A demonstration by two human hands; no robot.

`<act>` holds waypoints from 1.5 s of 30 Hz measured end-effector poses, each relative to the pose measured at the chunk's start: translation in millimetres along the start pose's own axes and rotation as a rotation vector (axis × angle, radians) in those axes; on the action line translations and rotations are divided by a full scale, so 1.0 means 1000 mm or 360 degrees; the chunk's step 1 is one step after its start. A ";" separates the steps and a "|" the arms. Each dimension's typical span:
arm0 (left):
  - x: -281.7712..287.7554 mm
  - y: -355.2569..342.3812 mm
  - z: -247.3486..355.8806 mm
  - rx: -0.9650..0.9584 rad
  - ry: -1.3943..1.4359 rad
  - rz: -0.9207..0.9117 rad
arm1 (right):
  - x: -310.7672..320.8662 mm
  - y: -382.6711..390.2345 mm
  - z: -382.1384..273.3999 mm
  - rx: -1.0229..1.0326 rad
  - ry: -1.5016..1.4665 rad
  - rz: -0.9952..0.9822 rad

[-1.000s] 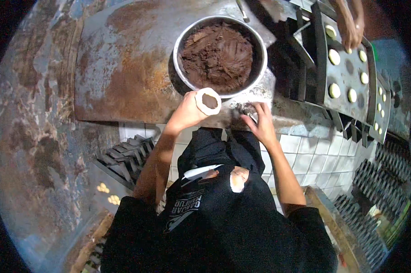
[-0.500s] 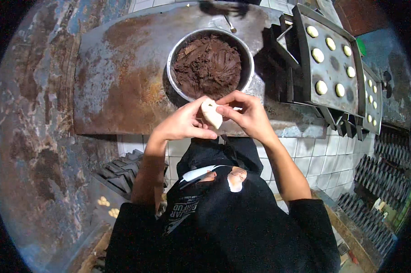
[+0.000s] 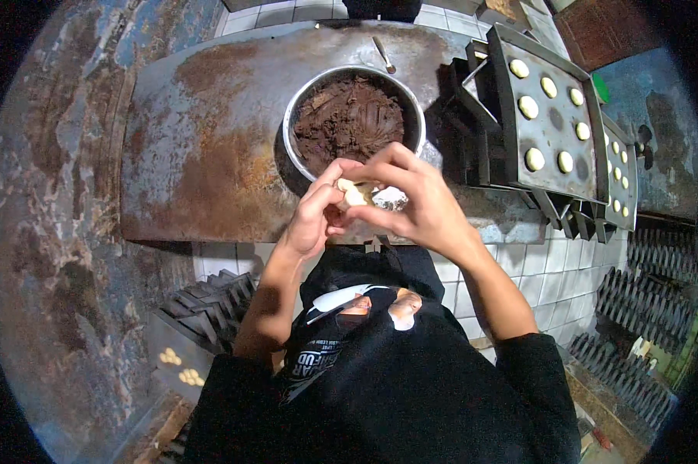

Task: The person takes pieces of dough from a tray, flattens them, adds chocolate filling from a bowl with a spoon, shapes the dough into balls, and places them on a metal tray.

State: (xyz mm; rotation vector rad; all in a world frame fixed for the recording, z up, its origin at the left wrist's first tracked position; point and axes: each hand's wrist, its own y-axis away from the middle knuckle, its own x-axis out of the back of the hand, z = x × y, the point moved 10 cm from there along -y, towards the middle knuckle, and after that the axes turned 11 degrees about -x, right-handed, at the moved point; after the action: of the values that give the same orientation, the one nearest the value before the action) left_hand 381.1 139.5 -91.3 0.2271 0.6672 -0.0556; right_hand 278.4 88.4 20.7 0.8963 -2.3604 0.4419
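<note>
Between both hands is a small piece of pale dough, just in front of the near rim of a round metal bowl. My left hand has its fingers curled around the dough from the left. From the right, my right hand grips it with thumb and bent fingers. Dark brown filling heaps up inside the bowl. The fingers partly cover the dough, so its far side is hidden.
A spoon-like utensil lies behind the bowl on the worn metal table. At right, a tray of several pale dough balls rests on stacked metal trays. Another dough tray stands beyond it. More dough pieces sit at lower left.
The dough piece has been folded smaller, and my fingers have closed further round it. My right hand has turned over it. The whole view has shifted slightly.
</note>
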 end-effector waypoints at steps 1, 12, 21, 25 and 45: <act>-0.002 0.003 0.002 0.0001 0.0002 0.0001 | 0.005 0.001 0.007 -0.0103 -0.0142 0.0047; -0.045 -0.002 0.041 -0.0762 -0.0973 0.0080 | 0.030 0.019 0.014 -0.0450 -0.0371 0.0217; -0.081 -0.022 -0.019 -0.0118 0.0110 0.0131 | 0.069 0.033 -0.002 0.0159 -0.0024 0.0233; -0.116 -0.036 -0.038 0.0137 0.0347 0.0104 | 0.107 0.053 0.037 0.0082 -0.0108 0.0469; -0.396 -0.185 -0.088 -0.0768 -0.0311 -0.0463 | 0.256 0.193 0.237 -0.0230 -0.1856 0.1165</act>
State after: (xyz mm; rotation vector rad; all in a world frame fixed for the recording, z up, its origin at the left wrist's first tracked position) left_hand -6.1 -29.7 51.7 -0.3380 0.4967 -0.1903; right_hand -104.0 -14.5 -27.2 0.1169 -3.7244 -0.0607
